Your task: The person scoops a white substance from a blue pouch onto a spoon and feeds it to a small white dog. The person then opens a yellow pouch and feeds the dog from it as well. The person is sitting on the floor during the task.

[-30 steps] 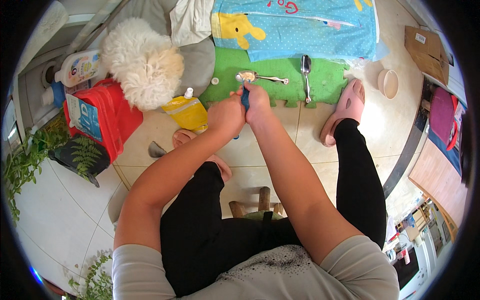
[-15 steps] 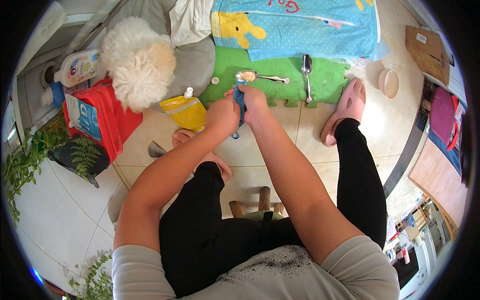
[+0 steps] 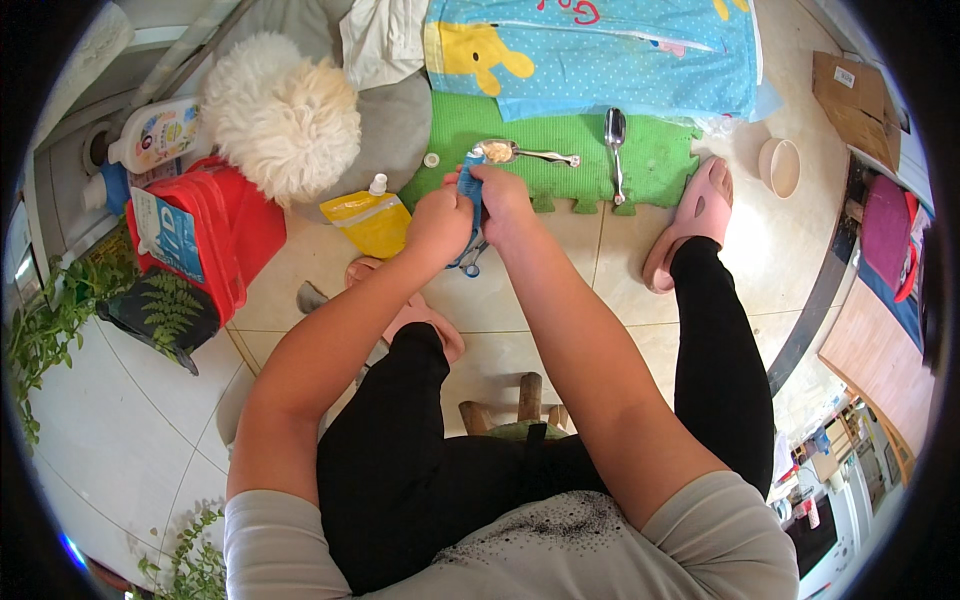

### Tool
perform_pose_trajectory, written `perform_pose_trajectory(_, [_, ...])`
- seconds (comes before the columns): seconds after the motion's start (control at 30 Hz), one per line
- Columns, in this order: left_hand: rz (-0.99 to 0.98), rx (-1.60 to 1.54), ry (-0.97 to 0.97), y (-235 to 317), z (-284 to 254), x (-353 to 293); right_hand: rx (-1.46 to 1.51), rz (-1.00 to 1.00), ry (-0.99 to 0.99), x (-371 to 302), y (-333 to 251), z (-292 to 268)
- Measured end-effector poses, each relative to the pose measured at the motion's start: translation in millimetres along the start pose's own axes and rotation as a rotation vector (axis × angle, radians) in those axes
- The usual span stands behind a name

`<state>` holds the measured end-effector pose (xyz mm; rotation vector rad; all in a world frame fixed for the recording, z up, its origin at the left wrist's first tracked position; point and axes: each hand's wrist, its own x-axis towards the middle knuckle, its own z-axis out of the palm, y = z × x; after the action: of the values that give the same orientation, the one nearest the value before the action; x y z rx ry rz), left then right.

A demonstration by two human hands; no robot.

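My left hand [image 3: 437,222] and my right hand [image 3: 503,203] are pressed together around a small blue sachet [image 3: 469,190], its top pointing at a metal spoon [image 3: 515,152] heaped with pale food. That spoon lies on a green foam mat [image 3: 560,140]. A second, empty spoon [image 3: 614,140] rests on the mat to the right. A small white cap [image 3: 431,159] sits at the mat's left end. A fluffy white dog [image 3: 282,115] stands just left of my hands, beside a yellow spouted pouch [image 3: 372,217].
A red bag [image 3: 225,235], a white bottle [image 3: 160,130] and potted ferns [image 3: 150,310] are on the left. A blue patterned cloth [image 3: 600,50] lies beyond the mat. A white bowl [image 3: 780,165] and cardboard box [image 3: 850,95] are at the right. Pink slippers [image 3: 690,225] are on my feet.
The dog's head has shifted slightly right, nearer my hands. My hands have kept squeezing the blue sachet at the spoon, sliding a little along it.
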<state>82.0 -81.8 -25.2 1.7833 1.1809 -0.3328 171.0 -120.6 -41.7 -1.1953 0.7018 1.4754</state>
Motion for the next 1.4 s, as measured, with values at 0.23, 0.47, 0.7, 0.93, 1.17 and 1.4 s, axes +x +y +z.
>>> perform_pose_trajectory(0.23, [0.013, -0.020, 0.032, -8, 0, -2, -0.001, -0.016, -0.039, -3, 5, 3])
perform_pose_trajectory(0.47, [0.136, 0.111, 0.140, -14, -10, -26, 0.089, -0.173, -0.079, -29, 27, 14])
perform_pose_trajectory(0.7, [0.390, 0.374, 0.216, -10, -31, -35, 0.076, -0.562, 0.088, -46, 56, 23])
perform_pose_trajectory(0.93, [0.556, 0.438, 0.326, -3, -44, -36, -0.018, -0.581, 0.065, -52, 48, 23])
perform_pose_trajectory(1.17, [0.618, 0.380, 0.401, 5, -56, -45, -0.094, -0.632, -0.060, -56, 45, 20])
perform_pose_trajectory(1.4, [0.572, 0.156, 0.418, 10, -64, -62, -0.254, -0.754, -0.112, -76, 38, 19])
